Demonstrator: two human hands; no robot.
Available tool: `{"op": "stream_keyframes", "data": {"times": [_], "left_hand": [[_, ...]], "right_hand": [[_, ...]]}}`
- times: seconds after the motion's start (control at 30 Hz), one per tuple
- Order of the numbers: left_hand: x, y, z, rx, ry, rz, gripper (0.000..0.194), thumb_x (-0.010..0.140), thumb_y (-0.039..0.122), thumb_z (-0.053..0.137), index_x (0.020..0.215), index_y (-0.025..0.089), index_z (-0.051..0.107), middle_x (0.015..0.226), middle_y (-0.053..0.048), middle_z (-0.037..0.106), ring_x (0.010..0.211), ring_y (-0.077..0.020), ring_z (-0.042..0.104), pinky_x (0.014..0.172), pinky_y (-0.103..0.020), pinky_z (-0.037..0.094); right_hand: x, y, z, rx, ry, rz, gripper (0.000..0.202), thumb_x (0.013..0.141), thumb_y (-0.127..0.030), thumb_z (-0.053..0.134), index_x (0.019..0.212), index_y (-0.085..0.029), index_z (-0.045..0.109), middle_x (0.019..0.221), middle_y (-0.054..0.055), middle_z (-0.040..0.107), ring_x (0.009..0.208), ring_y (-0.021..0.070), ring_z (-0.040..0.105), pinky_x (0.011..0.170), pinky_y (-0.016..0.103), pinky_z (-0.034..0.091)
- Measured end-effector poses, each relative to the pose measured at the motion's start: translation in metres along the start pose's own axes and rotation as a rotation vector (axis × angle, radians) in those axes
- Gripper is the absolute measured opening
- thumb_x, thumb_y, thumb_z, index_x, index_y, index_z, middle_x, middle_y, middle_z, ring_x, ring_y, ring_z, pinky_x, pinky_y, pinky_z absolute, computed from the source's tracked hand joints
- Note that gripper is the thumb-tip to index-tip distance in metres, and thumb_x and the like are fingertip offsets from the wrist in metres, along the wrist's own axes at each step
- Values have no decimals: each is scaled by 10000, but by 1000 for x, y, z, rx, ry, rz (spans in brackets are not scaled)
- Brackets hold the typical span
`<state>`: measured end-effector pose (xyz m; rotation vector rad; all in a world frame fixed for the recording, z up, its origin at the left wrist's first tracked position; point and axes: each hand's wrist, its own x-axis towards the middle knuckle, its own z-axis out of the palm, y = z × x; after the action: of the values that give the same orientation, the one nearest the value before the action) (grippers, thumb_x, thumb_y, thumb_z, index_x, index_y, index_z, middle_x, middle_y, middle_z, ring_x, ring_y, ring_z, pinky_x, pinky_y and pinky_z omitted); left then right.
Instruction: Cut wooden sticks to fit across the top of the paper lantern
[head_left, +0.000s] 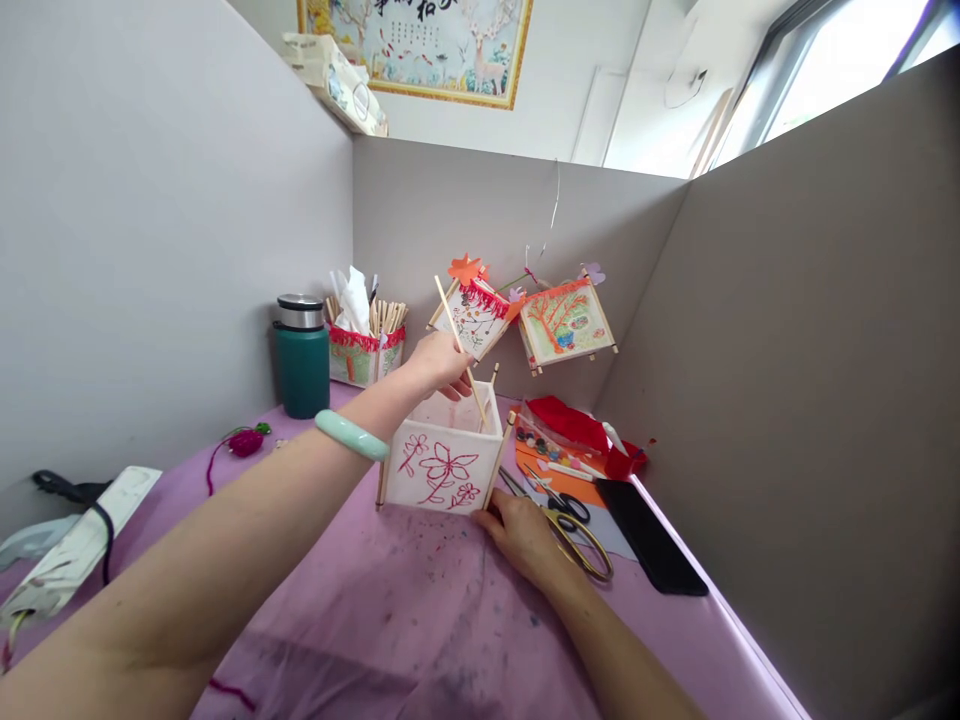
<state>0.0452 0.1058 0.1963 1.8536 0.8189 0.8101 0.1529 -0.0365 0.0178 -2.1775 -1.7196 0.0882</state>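
Left hand (pixel 442 365): pinches a wooden stick (pixel 448 312) over the box (pixel 442 475). Right hand (pixel 521 530): holds the box's lower corner. The box stands on the tabletop (pixel 337 600), walls assembled, front flowers drawn. The top remains open; the stick appears unattached.

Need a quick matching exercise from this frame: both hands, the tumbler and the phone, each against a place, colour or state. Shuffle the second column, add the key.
Column 1
1. Left hand
2. Right hand
3. Tumbler
4. Phone

Column 2
A. Dark green, with a silver and black top
B. At the lower right corner of the flower-drawn box
C. Black, lying near the right edge of the purple tablecloth
D. Holding a thin wooden stick that slants down into the box

Pairs: 1-D, 2-B, 3-A, 4-C
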Motion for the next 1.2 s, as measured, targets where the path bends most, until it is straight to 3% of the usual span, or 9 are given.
{"op": "stream_keyframes", "data": {"times": [0.23, 0.53, 0.67, 0.8, 0.87, 0.93, 1.03, 1.2], "left_hand": [[-3, -7, 15, -65, -54, -177, 200, 800, 131, 528, 606, 116, 575, 476, -133, 631, 472, -265, 658, 460, -336, 508], [2, -17, 11, -126, -70, -257, 111, 822, 82, 477, 800, 74, 586, 475, -123, 634, 473, -235, 656, 496, -338, 545], [3, -21, 12, -138, -82, -262, 145, 825, 52, 426, 858, 70, 566, 462, -100, 623, 467, -224, 651, 498, -343, 549], [1, -23, 13, -139, -114, -282, 168, 815, 33, 399, 834, 58, 564, 465, -108, 619, 452, -224, 642, 500, -362, 549], [0, -23, 13, -139, -125, -295, 173, 819, 35, 393, 848, 49, 563, 481, -118, 627, 448, -224, 640, 505, -369, 551], [-1, -23, 12, -138, -128, -308, 178, 829, 44, 390, 873, 39, 562, 487, -120, 628, 446, -221, 638, 515, -368, 554], [0, -24, 13, -132, -140, -330, 182, 841, 56, 399, 897, 28, 570, 503, -117, 632, 478, -217, 652, 548, -359, 565], [8, -30, 14, -113, -140, -360, 200, 865, 89, 411, 954, 28, 579, 495, -87, 620, 500, -213, 656, 568, -355, 575]], "right_hand": [[0, 1, 1, 3, -7, 7, 285, 888, -392, 508, 1051, -199, 642, 984, 105, 714, 909, 263, 660, 722, 289, 410], [1, 2, 4, -12, 11, 4, 289, 882, -397, 506, 1021, -191, 654, 951, 117, 718, 872, 273, 665, 698, 299, 410], [-1, 1, -4, 75, -18, -23, 266, 867, -361, 515, 1020, -197, 659, 950, 92, 716, 851, 235, 658, 690, 277, 409], [5, 20, -43, 145, -139, -68, 258, 747, -251, 606, 991, -209, 679, 863, 41, 711, 740, 189, 636, 628, 254, 401], [15, 29, -75, 213, -40, -37, 224, 797, -249, 527, 947, -182, 678, 772, 37, 696, 630, 160, 615, 577, 250, 396], [28, 27, -108, 264, 157, -13, 215, 827, -282, 493, 872, -174, 674, 726, 30, 683, 561, 135, 589, 541, 241, 390], [52, 2, -147, 236, 324, -58, 188, 813, -292, 524, 786, -178, 671, 665, 17, 671, 557, 123, 578, 540, 227, 399], [94, -53, -164, 266, -42, -60, 104, 770, -199, 582, 717, -138, 649, 676, 59, 679, 504, 111, 585, 462, 209, 406]]}}
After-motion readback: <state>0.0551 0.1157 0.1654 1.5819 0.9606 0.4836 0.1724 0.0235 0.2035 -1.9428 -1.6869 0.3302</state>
